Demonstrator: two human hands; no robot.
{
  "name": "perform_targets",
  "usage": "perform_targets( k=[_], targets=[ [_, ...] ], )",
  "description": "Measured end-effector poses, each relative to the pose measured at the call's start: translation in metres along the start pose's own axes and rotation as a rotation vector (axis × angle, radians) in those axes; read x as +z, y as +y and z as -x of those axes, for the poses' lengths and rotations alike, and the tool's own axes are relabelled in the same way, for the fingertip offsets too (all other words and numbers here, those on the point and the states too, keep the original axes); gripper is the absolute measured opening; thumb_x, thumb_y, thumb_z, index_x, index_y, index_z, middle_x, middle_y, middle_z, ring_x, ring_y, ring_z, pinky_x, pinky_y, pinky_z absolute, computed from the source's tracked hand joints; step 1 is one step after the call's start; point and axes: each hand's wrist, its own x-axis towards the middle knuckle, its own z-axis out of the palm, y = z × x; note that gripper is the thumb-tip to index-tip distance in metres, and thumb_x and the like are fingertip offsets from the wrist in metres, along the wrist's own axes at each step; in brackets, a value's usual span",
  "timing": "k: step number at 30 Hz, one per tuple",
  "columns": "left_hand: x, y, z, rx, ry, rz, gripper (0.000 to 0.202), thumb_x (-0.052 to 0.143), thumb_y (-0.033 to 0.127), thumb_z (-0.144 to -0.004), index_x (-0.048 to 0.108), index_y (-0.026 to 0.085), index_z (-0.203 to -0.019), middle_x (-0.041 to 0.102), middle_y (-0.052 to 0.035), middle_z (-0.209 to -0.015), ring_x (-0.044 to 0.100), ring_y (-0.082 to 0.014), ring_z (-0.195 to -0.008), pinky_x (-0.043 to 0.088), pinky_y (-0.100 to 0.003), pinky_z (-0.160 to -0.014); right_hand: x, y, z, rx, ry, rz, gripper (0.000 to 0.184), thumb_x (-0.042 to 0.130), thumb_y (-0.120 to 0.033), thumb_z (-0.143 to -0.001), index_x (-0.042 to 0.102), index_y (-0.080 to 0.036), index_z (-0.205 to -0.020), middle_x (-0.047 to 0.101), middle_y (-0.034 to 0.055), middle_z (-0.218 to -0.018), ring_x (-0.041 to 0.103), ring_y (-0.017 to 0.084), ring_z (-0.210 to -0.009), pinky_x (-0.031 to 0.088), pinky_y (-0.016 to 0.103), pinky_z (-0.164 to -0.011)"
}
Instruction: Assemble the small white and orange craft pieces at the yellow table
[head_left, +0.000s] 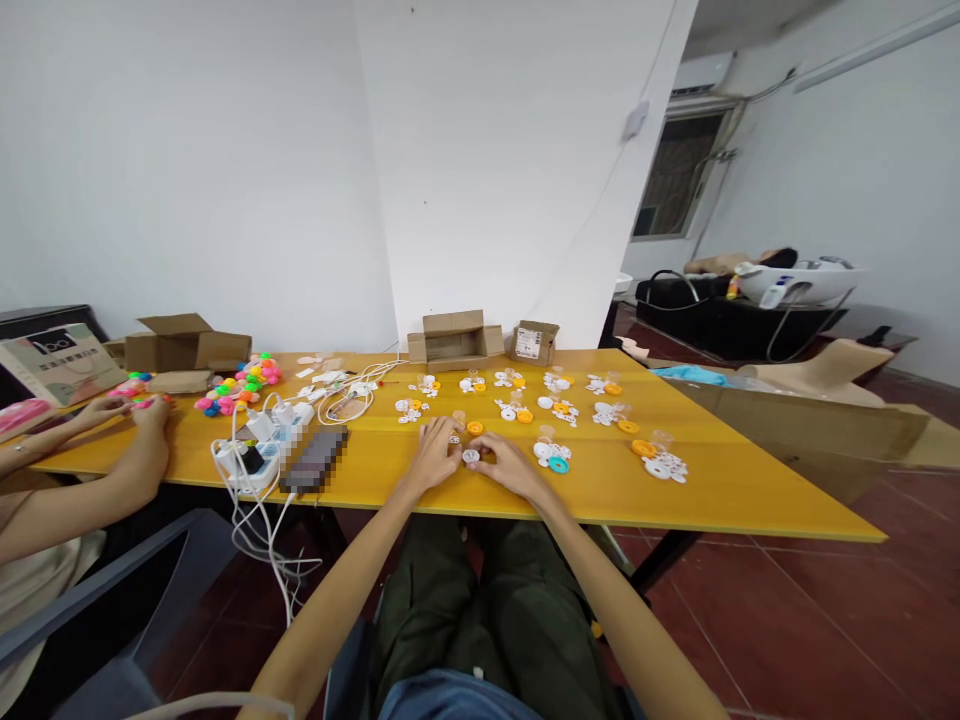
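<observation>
My left hand (437, 452) is over the table near its front edge, fingers curled down. A small white disc with holes (454, 440) shows at its fingertips. Beside it, my right hand (506, 463) pinches a small round white plastic part (471, 456) between thumb and fingers. The left thumb comes close to that part; whether it touches I cannot tell. Just beyond my hands lies an orange ring (475, 428), with a small clear cup (459, 416) behind it. To the right are white discs (541, 452) and a turquoise ring (558, 465).
Several groups of white discs, clear cups and orange rings (643, 448) spread over the yellow table (705, 490). Left stand a power strip (259, 465), cables and a phone (315, 460). Cardboard boxes (455, 343) line the back. Another person's hands (150, 415) handle colourful beads (240, 385).
</observation>
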Motion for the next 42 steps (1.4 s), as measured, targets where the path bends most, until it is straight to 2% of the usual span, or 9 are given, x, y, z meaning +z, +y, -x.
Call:
perform_targets(
  k=[4, 7, 13, 27, 33, 39, 42],
  targets=[
    [0.0017, -0.0039, -0.0021, -0.086, 0.065, -0.029, 0.029, 0.055, 0.009, -0.080, 0.060, 0.026, -0.103, 0.066, -0.0051, -0.109, 0.055, -0.0267, -0.113, 0.040, -0.042, -0.098, -0.0007, -0.0033, -0.0001, 0.010, -0.004, -0.002, 0.012, 0.070, -0.023, -0.079, 0.070, -0.023, -0.091, 0.071, 0.0026, -0.094, 0.065, 0.020, -0.086, 0.050, 0.034, -0.082],
    [0.0018, -0.0057, -0.0025, -0.116, 0.065, -0.035, 0.027, 0.056, 0.009, -0.080, 0.060, 0.026, -0.102, 0.066, -0.0054, -0.107, 0.055, -0.0274, -0.113, 0.041, -0.042, -0.097, -0.0006, -0.0048, 0.0001, 0.011, 0.000, -0.002, 0.011, 0.070, -0.024, -0.079, 0.070, -0.024, -0.090, 0.071, 0.0027, -0.094, 0.065, 0.020, -0.086, 0.051, 0.034, -0.082],
    [0.0029, -0.0084, -0.0027, -0.121, 0.054, -0.038, 0.026, 0.057, 0.010, -0.080, 0.062, 0.026, -0.100, 0.065, -0.0055, -0.107, 0.054, -0.0277, -0.113, 0.041, -0.043, -0.096, 0.0003, -0.0022, 0.0000, 0.003, -0.001, -0.020, 0.013, 0.071, -0.027, -0.079, 0.071, -0.024, -0.092, 0.072, 0.0035, -0.096, 0.065, 0.021, -0.086, 0.052, 0.035, -0.083],
    [0.0003, -0.0078, -0.0033, -0.167, 0.059, -0.008, 0.024, 0.059, 0.010, -0.081, 0.063, 0.025, -0.099, 0.064, -0.0051, -0.107, 0.056, -0.0267, -0.112, 0.042, -0.042, -0.096, 0.0009, -0.0059, -0.0007, 0.016, 0.002, -0.014, 0.012, 0.073, -0.023, -0.078, 0.071, -0.023, -0.090, 0.071, 0.0030, -0.096, 0.066, 0.021, -0.088, 0.052, 0.035, -0.085],
    [0.0002, -0.0075, -0.0031, -0.184, 0.040, -0.005, 0.020, 0.058, 0.009, -0.081, 0.062, 0.025, -0.093, 0.063, -0.0049, -0.106, 0.055, -0.0264, -0.113, 0.042, -0.042, -0.096, 0.0002, -0.0075, -0.0005, 0.014, 0.006, -0.013, 0.012, 0.073, -0.022, -0.078, 0.071, -0.023, -0.090, 0.071, 0.0029, -0.096, 0.066, 0.021, -0.087, 0.052, 0.034, -0.083],
    [0.0008, -0.0079, -0.0030, -0.170, 0.047, 0.001, 0.020, 0.058, 0.009, -0.081, 0.062, 0.025, -0.093, 0.062, -0.0045, -0.104, 0.054, -0.0264, -0.112, 0.042, -0.042, -0.097, 0.0003, -0.0067, 0.0008, 0.017, 0.014, -0.047, 0.014, 0.074, -0.031, -0.079, 0.070, -0.023, -0.091, 0.071, 0.0031, -0.095, 0.065, 0.021, -0.085, 0.053, 0.035, -0.082],
    [0.0008, -0.0078, -0.0030, -0.154, 0.047, -0.005, 0.020, 0.060, 0.010, -0.082, 0.063, 0.026, -0.095, 0.062, -0.0042, -0.104, 0.054, -0.0264, -0.112, 0.042, -0.042, -0.098, 0.0016, -0.0045, 0.0004, 0.028, 0.045, -0.078, 0.015, 0.068, -0.035, -0.084, 0.070, -0.023, -0.093, 0.071, 0.0038, -0.095, 0.066, 0.021, -0.086, 0.053, 0.035, -0.082]
  ],
)
